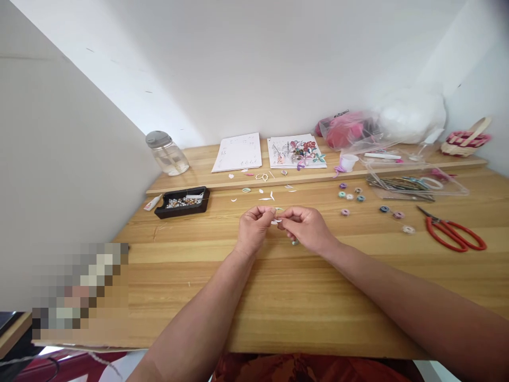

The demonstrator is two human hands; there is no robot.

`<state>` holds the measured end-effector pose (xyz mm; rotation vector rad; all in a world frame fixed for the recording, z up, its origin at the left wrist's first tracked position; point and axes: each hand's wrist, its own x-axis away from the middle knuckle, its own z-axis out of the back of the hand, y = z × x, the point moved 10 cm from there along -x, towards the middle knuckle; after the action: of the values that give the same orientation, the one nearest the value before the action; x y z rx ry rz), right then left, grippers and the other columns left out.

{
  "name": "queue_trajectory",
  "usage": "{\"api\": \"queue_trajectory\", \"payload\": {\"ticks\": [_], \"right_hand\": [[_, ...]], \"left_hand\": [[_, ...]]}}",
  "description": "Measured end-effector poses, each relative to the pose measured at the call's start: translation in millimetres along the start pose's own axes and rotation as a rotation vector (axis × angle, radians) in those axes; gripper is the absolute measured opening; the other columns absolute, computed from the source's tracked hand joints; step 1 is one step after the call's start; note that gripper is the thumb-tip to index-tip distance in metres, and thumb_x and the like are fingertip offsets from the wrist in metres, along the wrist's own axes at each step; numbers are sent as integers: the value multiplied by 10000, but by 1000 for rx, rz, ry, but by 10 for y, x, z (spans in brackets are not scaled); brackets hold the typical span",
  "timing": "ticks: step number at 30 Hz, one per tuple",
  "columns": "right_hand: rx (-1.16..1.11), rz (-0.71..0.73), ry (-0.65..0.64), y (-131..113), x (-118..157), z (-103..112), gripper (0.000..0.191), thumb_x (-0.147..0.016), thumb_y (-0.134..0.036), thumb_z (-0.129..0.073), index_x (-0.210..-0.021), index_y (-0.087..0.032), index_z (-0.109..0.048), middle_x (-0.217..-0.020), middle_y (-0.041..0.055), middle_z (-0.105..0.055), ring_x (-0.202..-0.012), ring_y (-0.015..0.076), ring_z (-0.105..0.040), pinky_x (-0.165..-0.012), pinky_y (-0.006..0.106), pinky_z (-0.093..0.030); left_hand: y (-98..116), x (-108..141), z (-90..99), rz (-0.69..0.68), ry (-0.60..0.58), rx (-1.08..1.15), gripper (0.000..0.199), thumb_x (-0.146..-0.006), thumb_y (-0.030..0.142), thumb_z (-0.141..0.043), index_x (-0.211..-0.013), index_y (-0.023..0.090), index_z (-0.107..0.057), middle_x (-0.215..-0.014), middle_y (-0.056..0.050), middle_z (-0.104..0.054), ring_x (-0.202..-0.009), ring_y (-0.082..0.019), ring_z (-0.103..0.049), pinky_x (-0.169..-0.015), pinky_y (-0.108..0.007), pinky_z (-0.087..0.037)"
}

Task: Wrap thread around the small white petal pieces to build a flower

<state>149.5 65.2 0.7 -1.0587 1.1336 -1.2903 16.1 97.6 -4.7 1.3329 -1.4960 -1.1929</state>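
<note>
Both hands meet above the middle of the wooden table [191, 297]. My left hand [256, 224] pinches a small white piece [275, 222] between thumb and fingertips. From the right, my right hand [304, 225] is closed at the same small piece, its fingertips almost touching the left ones. A thin pale green strand shows just above the fingertips. Below my right hand is a small green bobbin [295, 242]. Several white leaf-shaped cutouts [272, 196] lie just beyond the hands.
A black tray of beads [182, 203] and a lidded jar [167, 154] are at the left. Behind lie paper sheets [238, 153]. Orange-handled scissors [453, 233], thread bobbins [384, 209], a plastic case [417, 180] and a woven basket [465, 142] are at the right.
</note>
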Motion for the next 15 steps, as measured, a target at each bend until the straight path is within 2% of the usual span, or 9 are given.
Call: {"api": "queue_trajectory", "payload": {"ticks": [5, 8, 12, 15], "right_hand": [[338, 344, 87, -428, 156, 45, 158, -822, -282, -600, -735, -189, -695, -577, -12, -599, -481, 99, -461, -483, 237, -373], [435, 475, 132, -612, 215, 98, 138, -828, -237, -584, -778, -193, -705, -634, -2, -638, -528, 105, -473, -532, 241, -379], [430, 493, 176, -701, 185, 230, 126, -834, -244, -599, -793, -188, -704, -657, 1, -648, -540, 103, -462, -542, 241, -372], [316, 439, 178, -624, 82, 327, 133, -831, -275, -618, -794, -178, -701, -690, 7, -657, -580, 107, -493, -564, 242, -392]], "left_hand": [[30, -5, 35, -22, 28, -36, 223, -694, 342, -769, -735, 148, -668, -665, 7, -634, -597, -92, -535, -636, -237, -414], [44, 6, 4, -24, 0, -80, 226, -691, 346, -768, -733, 146, -672, -671, -4, -649, -608, -103, -553, -642, -243, -420], [35, 37, -81, 3, -66, -132, 234, -696, 363, -766, -718, 147, -677, -654, -13, -657, -595, -109, -557, -635, -245, -419], [17, 58, -130, 35, -100, -134, 237, -697, 373, -767, -711, 152, -682, -658, -20, -667, -599, -113, -561, -627, -245, -413]]}}
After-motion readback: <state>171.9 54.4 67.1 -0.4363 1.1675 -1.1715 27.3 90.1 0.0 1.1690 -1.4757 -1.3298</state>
